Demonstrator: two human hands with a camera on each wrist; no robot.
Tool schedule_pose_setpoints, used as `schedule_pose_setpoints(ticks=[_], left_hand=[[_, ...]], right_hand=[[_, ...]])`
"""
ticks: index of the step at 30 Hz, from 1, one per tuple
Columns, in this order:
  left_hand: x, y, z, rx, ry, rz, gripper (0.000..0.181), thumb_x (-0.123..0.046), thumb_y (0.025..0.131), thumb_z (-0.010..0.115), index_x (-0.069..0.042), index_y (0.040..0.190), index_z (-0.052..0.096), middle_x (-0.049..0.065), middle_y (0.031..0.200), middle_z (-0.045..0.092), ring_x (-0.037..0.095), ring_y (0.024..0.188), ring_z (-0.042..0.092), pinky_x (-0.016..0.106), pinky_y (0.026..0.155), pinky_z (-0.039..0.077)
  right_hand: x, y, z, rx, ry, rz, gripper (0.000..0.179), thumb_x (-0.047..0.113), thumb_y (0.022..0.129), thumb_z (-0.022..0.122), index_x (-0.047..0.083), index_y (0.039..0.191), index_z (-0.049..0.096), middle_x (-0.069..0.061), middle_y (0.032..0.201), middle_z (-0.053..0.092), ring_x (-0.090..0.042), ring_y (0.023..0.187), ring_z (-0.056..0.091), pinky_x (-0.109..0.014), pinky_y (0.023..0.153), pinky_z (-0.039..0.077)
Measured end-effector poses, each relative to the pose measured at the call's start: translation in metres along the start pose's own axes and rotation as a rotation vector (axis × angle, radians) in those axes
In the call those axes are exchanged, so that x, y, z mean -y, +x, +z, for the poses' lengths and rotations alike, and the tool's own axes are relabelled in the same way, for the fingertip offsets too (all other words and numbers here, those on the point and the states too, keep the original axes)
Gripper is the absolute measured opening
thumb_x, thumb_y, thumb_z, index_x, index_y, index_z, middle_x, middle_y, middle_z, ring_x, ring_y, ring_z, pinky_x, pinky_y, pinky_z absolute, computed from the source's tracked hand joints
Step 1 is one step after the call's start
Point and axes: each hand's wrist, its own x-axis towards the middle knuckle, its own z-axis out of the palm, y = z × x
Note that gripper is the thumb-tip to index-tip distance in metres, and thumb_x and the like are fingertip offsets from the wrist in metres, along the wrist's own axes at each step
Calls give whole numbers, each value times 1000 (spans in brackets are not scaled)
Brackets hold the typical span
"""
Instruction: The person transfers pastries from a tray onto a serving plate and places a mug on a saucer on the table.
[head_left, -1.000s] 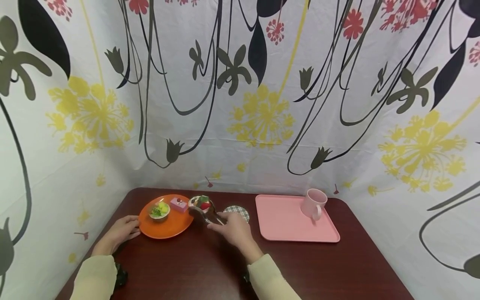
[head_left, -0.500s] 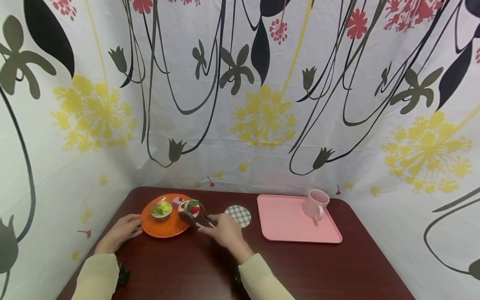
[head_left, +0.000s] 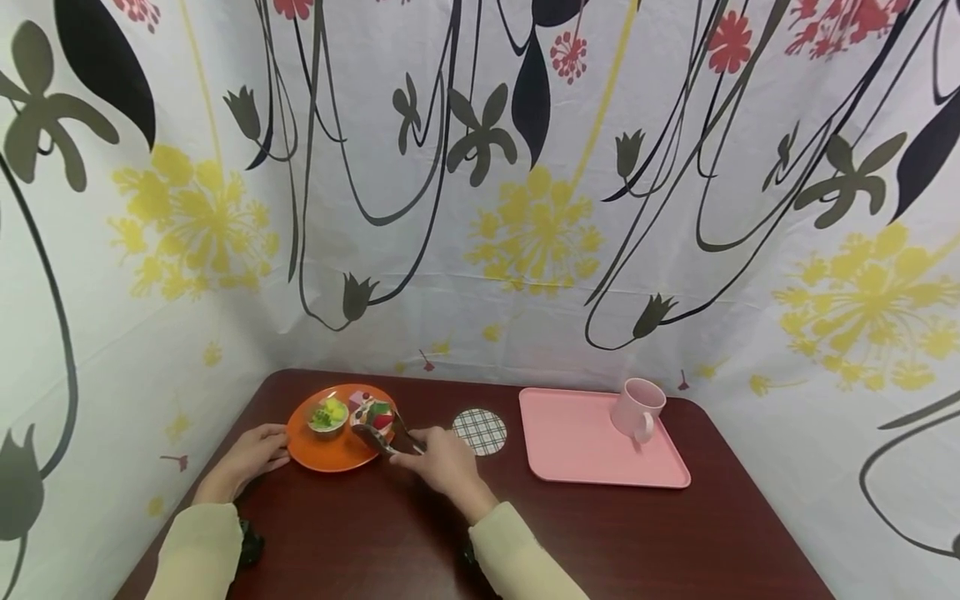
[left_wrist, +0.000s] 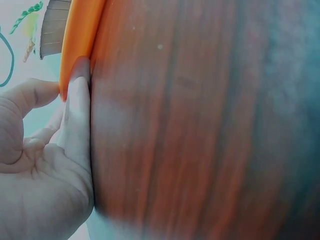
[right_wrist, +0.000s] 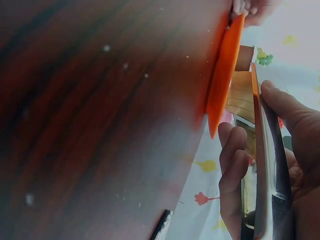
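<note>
My left hand [head_left: 251, 457] holds the left rim of the orange plate [head_left: 330, 458]. In the left wrist view its thumb lies over the rim and its fingers [left_wrist: 77, 100] reach underneath. My right hand [head_left: 446, 468] grips metal tongs [right_wrist: 272, 165]. Between the tong ends is a small dessert [head_left: 373, 415] topped with red, green and white, over the plate's right part. Whether it touches the plate is unclear. Also on the plate are a small cup of yellow and green food [head_left: 328, 413] and a pink cake piece [head_left: 358, 398], partly hidden by the dessert.
A round checked coaster [head_left: 480, 432] lies right of the tongs. Farther right is a pink tray [head_left: 600, 458] with a pink mug [head_left: 638, 408] at its back right. Patterned cloth [head_left: 480, 250] hangs behind and beside the dark table [head_left: 600, 542].
My right hand has carried the dessert in the tongs leftward from the plate's right edge to over the plate, then slightly lower. The coaster is uncovered. My left hand stays at the rim.
</note>
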Motion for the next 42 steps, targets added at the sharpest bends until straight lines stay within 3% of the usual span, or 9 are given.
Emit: schedule_pose_setpoints(ticks=[5,14,25,30,42], left_hand=[[-2,1,1,-1,-4,-4,61,-26,116,45,13,161,31,36,155,47,7,103,70,27,89,65],[-8,-2,5,8,-4,-3,60,-24,116,44,14,161,31,37,154,48,10,105,71,28,90,65],[-12,-4,5,1,-4,-17,59,-23,116,45,14,160,32,36,154,48,9,102,70,27,89,65],[-10,-4,2,5,-22,-29,60,-24,116,45,14,161,31,36,152,49,9,100,69,26,88,65],[-4,0,-1,-2,-60,-31,60,-23,115,46,13,161,31,33,149,52,4,94,69,24,86,65]], right_hand=[[1,1,3,-2,-5,9,58,61,88,84,22,131,80,3,110,81,-12,76,60,-32,63,47],[1,4,9,16,-22,33,60,61,86,85,23,132,79,7,84,72,-14,67,56,-32,57,42],[4,5,11,27,-38,35,62,60,86,86,22,134,78,7,87,74,-14,68,57,-32,58,44],[9,8,11,58,-38,19,56,58,88,85,19,128,80,7,78,68,-16,65,57,-33,56,44],[14,9,7,68,-57,38,55,58,87,85,17,123,80,6,77,68,-16,65,58,-34,57,45]])
